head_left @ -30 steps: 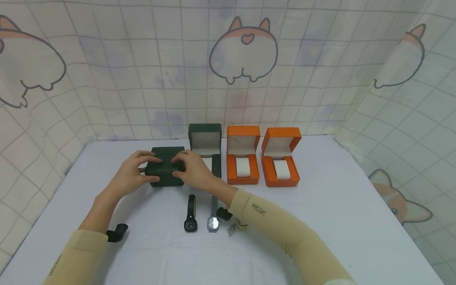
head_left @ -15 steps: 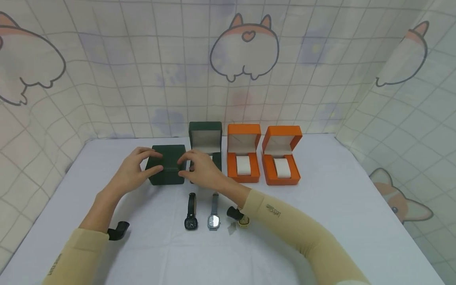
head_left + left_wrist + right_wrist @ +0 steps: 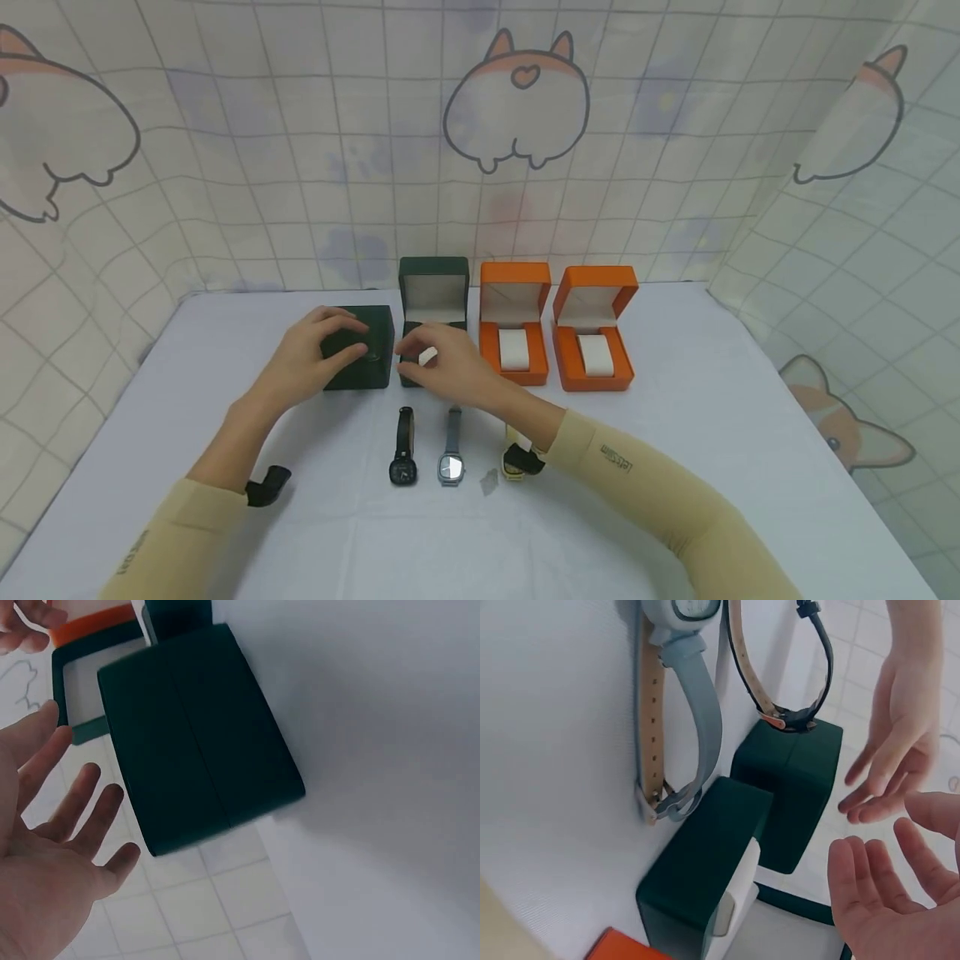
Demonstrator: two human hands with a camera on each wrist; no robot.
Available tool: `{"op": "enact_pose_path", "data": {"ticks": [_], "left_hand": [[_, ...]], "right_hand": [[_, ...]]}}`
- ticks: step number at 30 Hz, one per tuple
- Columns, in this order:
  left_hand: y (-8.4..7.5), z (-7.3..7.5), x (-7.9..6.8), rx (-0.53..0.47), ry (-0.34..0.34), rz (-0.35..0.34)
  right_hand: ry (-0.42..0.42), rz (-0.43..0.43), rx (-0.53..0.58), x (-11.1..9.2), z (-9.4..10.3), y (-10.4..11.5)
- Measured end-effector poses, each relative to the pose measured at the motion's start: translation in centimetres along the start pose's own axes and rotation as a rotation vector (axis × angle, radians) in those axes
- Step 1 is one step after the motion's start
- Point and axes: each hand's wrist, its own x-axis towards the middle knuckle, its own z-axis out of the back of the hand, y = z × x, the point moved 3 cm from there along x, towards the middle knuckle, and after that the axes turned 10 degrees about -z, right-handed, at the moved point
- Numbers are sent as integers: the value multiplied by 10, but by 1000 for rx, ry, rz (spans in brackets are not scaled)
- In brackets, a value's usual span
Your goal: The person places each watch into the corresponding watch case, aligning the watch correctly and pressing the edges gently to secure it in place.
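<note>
A dark green watch box (image 3: pixel 380 321) stands closed at the left of a row. My left hand (image 3: pixel 298 358) hovers over its left part in the head view. The left wrist view shows that hand's spread fingers (image 3: pixel 101 825) apart from the box (image 3: pixel 195 735). Beside it, an open green watch box (image 3: pixel 435 265) with a pale lining is partly hidden behind my right hand (image 3: pixel 453 367). That hand has loosely bent fingers and holds nothing. In front lie a black watch (image 3: pixel 403 450), a blue-grey watch (image 3: pixel 452 454) and a yellow watch (image 3: pixel 512 472), partly covered by a black object at the right wrist.
Two orange watch boxes (image 3: pixel 489 367) (image 3: pixel 567 375) stand open to the right, each with a white cushion (image 3: pixel 513 350). A small grey flat piece (image 3: pixel 489 482) lies near the yellow watch. A patterned curtain (image 3: pixel 405 150) borders the back of the white table (image 3: pixel 750 467).
My right hand has moved right, off the closed green box to in front of the open one. My left hand has shifted right over the closed box, which stays in place.
</note>
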Motion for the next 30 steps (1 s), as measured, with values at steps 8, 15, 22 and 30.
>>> {"op": "enact_pose_path", "data": {"ticks": [8, 15, 22, 30], "left_hand": [[-12, -14, 9, -15, 37, -48], [-19, -28, 17, -10, 81, -85], [-28, -39, 25, 4, 133, -84], [-33, -54, 35, 39, 187, -63]], "right_hand": [[8, -25, 38, -19, 11, -7], [13, -66, 40, -40, 19, -14], [15, -112, 46, -61, 28, -25], [46, -194, 74, -81, 33, -41]]}}
